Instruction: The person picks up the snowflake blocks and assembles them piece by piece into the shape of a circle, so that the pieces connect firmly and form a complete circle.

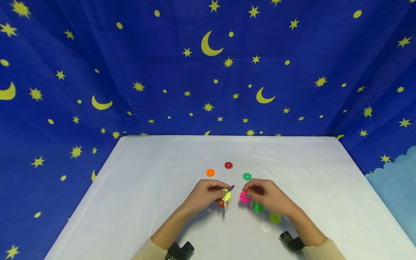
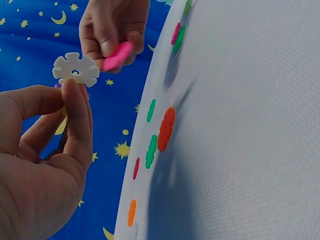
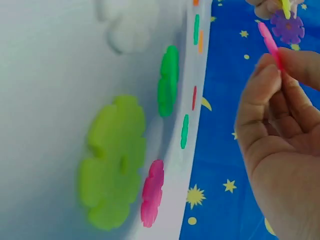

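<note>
In the head view my left hand (image 1: 203,195) pinches a small cluster of notched plastic discs: a yellow disc (image 1: 227,195), a purple disc (image 1: 231,188) and a white disc (image 2: 62,67), which faces the left wrist camera. The cluster hangs above the table. How the pieces interlock is partly hidden by the fingers. Across a small gap, my right hand (image 1: 268,195) holds a pink disc (image 3: 270,45) between thumb and fingertips. The pink disc and the cluster are apart. Under the left hand lies an orange-red disc (image 2: 166,129), partly covered in the head view.
Loose discs lie on the white table (image 1: 156,162): red (image 1: 228,165), orange (image 1: 210,173) and teal (image 1: 247,176) behind the hands; green (image 1: 258,207), yellow-green (image 1: 275,218) and white (image 1: 265,227) near the right forearm. A blue star-patterned cloth (image 1: 169,72) hangs behind.
</note>
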`<state>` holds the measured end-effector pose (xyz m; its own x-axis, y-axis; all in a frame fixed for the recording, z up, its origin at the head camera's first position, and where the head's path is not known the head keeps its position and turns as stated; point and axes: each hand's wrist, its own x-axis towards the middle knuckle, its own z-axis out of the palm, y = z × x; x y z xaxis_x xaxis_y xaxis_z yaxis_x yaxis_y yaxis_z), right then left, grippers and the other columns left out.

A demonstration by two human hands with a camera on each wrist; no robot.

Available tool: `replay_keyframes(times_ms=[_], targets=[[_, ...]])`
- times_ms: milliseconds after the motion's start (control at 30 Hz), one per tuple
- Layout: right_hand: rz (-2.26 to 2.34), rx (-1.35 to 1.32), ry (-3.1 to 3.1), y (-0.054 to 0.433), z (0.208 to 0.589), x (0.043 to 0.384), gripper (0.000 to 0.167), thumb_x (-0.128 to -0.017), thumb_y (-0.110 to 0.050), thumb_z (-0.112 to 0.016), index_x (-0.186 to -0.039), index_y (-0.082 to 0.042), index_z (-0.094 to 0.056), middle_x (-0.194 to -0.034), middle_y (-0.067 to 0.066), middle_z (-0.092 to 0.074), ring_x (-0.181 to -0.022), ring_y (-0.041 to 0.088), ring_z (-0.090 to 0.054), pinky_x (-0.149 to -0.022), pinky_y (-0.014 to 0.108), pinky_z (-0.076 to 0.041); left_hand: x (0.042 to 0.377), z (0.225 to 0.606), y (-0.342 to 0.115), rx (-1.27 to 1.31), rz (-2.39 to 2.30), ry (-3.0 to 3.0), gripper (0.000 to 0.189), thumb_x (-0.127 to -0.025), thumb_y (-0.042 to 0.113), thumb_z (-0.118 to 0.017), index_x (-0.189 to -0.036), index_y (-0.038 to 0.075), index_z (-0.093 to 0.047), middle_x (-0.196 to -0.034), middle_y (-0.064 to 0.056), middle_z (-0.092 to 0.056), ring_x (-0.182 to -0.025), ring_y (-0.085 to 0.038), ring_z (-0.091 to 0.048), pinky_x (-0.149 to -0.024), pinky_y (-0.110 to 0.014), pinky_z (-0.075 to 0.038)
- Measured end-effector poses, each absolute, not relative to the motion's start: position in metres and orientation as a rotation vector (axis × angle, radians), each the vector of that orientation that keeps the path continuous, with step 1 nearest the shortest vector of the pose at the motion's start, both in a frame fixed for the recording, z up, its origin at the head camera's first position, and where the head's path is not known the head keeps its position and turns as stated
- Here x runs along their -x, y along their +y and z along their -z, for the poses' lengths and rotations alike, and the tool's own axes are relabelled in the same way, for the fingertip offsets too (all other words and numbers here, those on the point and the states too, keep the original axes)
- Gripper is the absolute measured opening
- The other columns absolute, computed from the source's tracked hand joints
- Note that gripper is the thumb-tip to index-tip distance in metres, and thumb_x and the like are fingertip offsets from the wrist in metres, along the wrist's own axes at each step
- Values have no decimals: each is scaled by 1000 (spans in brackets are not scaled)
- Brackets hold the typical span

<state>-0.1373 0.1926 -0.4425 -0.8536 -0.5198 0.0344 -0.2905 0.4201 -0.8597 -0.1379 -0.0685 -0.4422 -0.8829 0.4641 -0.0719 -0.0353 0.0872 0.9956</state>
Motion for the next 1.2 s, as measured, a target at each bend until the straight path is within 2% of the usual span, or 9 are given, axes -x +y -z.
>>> replay_keyframes(times_ms=[167,233,400,567,700,833,933,1200], targets=[[1543,612,2371,194,438,141,12,-93,-13,-64,-104,-11,-68,-93,4,-68,-84,27,-64,-75,33,-54,137,443,-67,-438,-1854,2010,19,-89,5,-65,-106,8,-74,-87,-9,-70,-64,-20,-65,-65,-34,-57],[1571,574,2362,193,436,142,15,-93,-14,-63,-106,-9,-68,-92,6,-68,-81,30,-64,-70,37,-55,137,442,-67,-438,-1853,2011,19,-89,5,-65,-106,8,-74,-87,-9,-70,-64,-20,-65,-65,-34,-57],[1610,527,2349,191,436,145,19,-95,-19,-62,-109,-6,-68,-81,11,-66,-63,26,-59,-57,41,-52,136,440,-67,-424,-1841,2034,18,-89,5,-65,-104,9,-74,-87,-7,-71,-64,-19,-65,-65,-35,-56],[1671,536,2332,186,437,147,19,-94,-18,-63,-107,-5,-67,-81,13,-65,-64,24,-59,-60,43,-53,134,436,-66,-438,-1816,2072,19,-89,1,-63,-105,6,-74,-86,-8,-70,-65,-17,-64,-65,-37,-56],[1701,538,2308,182,435,147,22,-95,-18,-63,-109,-2,-67,-85,13,-65,-66,27,-60,-62,44,-53,127,421,-65,-451,-1811,2080,19,-89,-1,-62,-105,0,-72,-87,-11,-70,-65,-17,-63,-65,-35,-55],[1717,552,2290,182,435,147,25,-95,-18,-62,-111,0,-67,-84,21,-64,-65,27,-59,-61,43,-52,124,415,-65,-451,-1818,2063,18,-89,0,-63,-105,0,-72,-89,-11,-70,-66,-20,-64,-66,-34,-55],[1720,561,2294,181,437,147,24,-96,-19,-61,-111,-2,-68,-82,25,-61,-65,26,-59,-59,43,-52,123,415,-64,-451,-1815,2060,18,-89,1,-63,-105,1,-72,-88,-10,-71,-66,-22,-65,-67,-35,-55],[1712,558,2344,176,438,145,20,-97,-22,-59,-110,-13,-71,-78,15,-61,-63,23,-56,-55,41,-49,125,420,-63,-448,-1779,2094,18,-90,1,-63,-106,2,-72,-88,-9,-71,-66,-24,-66,-67,-36,-56]])
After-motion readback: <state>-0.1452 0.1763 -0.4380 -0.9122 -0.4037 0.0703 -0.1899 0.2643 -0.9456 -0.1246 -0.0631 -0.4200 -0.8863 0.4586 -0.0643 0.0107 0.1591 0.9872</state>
